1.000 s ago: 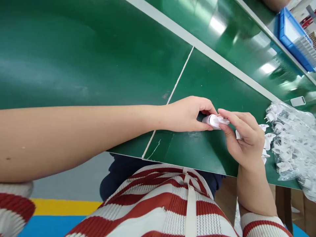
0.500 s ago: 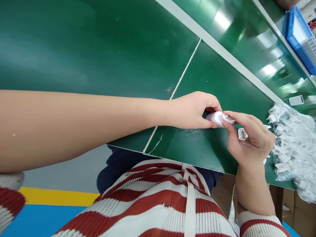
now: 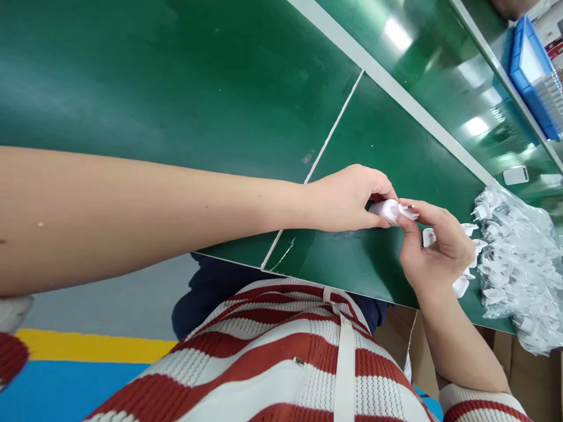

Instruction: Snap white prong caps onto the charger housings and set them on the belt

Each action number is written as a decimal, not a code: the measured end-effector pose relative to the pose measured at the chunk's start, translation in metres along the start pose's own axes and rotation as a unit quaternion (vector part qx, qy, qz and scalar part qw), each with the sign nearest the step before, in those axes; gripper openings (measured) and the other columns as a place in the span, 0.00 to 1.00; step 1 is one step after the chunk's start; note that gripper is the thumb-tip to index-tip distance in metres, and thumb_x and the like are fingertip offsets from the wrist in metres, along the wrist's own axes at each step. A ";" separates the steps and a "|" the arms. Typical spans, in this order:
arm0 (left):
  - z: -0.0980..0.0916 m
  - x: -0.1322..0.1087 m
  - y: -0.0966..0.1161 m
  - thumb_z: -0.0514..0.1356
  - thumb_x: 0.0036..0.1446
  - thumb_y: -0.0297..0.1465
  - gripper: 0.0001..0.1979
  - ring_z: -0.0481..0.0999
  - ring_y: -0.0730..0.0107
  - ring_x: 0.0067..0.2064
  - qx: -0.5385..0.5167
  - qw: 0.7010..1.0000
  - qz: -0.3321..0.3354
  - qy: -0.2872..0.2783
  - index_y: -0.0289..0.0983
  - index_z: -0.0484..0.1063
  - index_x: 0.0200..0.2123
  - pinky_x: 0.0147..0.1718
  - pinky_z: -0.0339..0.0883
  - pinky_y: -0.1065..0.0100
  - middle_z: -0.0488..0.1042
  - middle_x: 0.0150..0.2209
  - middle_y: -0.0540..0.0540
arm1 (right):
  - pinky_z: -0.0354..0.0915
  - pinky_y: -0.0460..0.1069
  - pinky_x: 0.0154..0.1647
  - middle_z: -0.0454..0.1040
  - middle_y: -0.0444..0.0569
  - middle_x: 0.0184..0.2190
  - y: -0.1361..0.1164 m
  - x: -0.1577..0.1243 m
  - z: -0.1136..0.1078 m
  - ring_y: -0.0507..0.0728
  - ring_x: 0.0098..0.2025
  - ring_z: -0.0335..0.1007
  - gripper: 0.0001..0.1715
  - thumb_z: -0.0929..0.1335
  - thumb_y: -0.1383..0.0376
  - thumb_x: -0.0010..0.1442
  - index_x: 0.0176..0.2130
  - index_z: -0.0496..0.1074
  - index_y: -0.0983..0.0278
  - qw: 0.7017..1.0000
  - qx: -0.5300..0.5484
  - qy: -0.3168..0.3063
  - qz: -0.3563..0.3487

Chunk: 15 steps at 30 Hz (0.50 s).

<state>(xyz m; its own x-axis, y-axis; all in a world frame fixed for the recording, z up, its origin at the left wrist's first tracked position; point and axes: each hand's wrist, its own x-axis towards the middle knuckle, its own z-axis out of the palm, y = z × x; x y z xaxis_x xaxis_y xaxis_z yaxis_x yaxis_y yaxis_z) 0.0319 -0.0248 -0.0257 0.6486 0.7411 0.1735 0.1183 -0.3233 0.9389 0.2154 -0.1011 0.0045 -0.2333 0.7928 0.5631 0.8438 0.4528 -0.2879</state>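
Observation:
My left hand is closed around the body of a small white power adapter, which lies low over the green table. Thumb and fingers of my right hand pinch the adapter's other end, at a white plug piece with pins pointing right. I cannot tell whether that piece is fully seated on the body. Beside my right hand lies a loose white plug piece. Several more white pieces are scattered just past it, partly hidden by the hand.
A clear plastic bag full of white plug pieces lies at the table's right end. On the shelf beyond the pale strip are a small white block and a blue tray. The green table extends left.
The right wrist has turned a little and the hand has drawn slightly left, uncovering more loose plug pieces. Both hands keep hold of the adapter. The view has shifted slightly.

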 end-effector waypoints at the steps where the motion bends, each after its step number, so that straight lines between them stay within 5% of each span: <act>1: 0.001 0.000 0.000 0.68 0.54 0.30 0.07 0.77 0.64 0.41 0.003 1.000 0.002 0.006 0.37 0.79 0.38 0.41 0.69 0.64 0.79 0.38 0.48 | 0.79 0.60 0.46 0.84 0.43 0.39 0.000 0.000 0.002 0.61 0.39 0.83 0.13 0.69 0.70 0.67 0.45 0.78 0.51 1.000 0.001 0.010 -0.002; 7: 0.007 -0.001 -0.002 0.69 0.54 0.30 0.07 0.76 0.65 0.38 0.010 0.999 0.003 0.038 0.36 0.79 0.37 0.40 0.69 0.64 0.78 0.36 0.48 | 0.80 0.58 0.47 0.85 0.43 0.40 -0.001 -0.004 0.012 0.61 0.41 0.83 0.16 0.69 0.71 0.68 0.48 0.78 0.51 0.998 0.010 0.055 0.003; 15: 0.003 0.002 -0.003 0.70 0.53 0.32 0.09 0.77 0.65 0.38 0.037 0.999 -0.001 0.023 0.35 0.79 0.38 0.37 0.67 0.66 0.78 0.36 0.48 | 0.79 0.56 0.49 0.85 0.44 0.42 0.007 -0.006 0.011 0.59 0.41 0.83 0.15 0.70 0.70 0.66 0.49 0.79 0.53 0.998 0.043 0.042 0.008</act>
<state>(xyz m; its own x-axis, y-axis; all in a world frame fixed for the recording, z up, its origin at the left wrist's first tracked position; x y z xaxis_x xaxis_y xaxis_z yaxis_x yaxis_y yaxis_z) 0.0353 -0.0242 -0.0289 0.6126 0.7677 0.1878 0.1758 -0.3640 0.9146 0.2178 -0.0979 -0.0090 -0.1766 0.7648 0.6196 0.8021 0.4767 -0.3598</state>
